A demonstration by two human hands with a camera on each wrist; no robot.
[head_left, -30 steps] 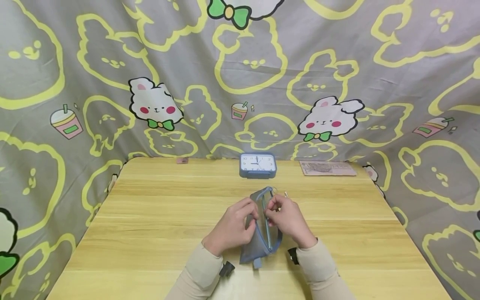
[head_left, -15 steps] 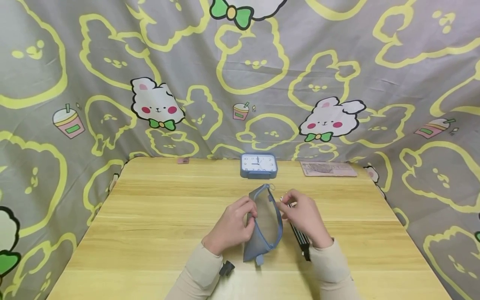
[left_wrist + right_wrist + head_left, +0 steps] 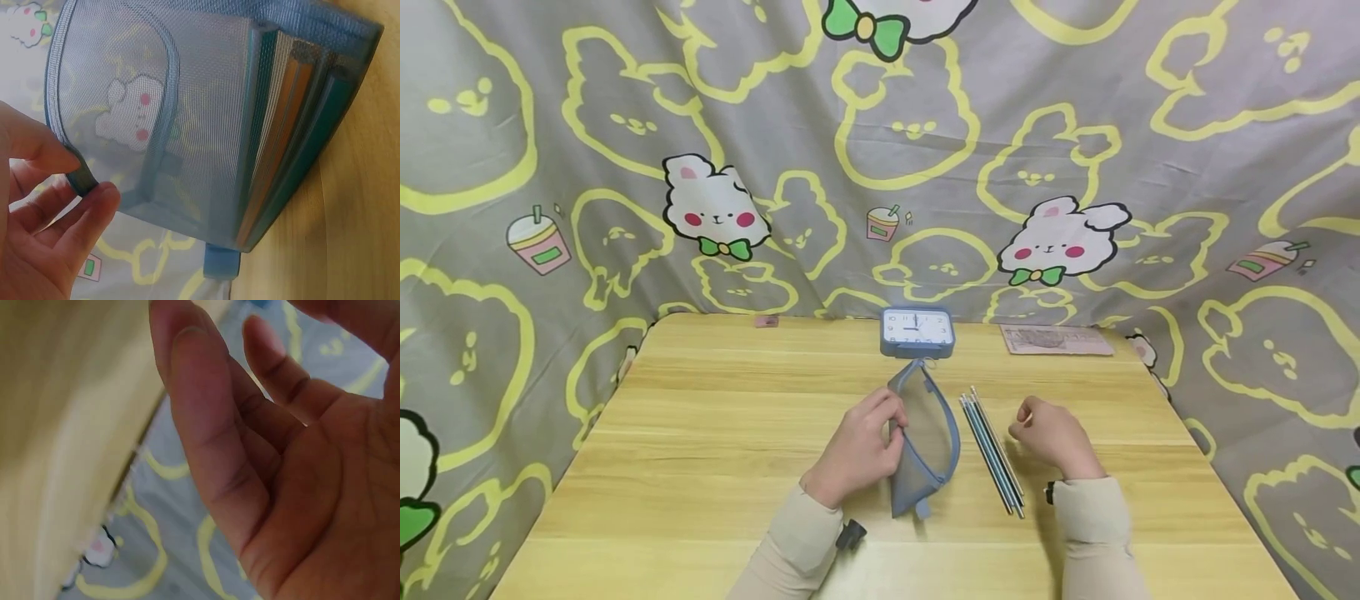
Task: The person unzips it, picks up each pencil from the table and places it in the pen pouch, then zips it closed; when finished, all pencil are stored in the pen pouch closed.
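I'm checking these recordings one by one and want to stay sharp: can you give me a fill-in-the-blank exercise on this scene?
1. The left hand pinches the mesh pouch, which is ____ (open/closed).
2. The right hand holds ____.
3. In the head view, the pencils lie to the ____ of the mesh pouch.
4. There, the clock is ____ of the larger pink paper.

Missing words: open; nothing; right; left.

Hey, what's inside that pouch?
Through the mesh of the pouch, the left wrist view shows coloured strips; inside or beyond it, I can't tell. In the head view, the left hand covers part of its rim.
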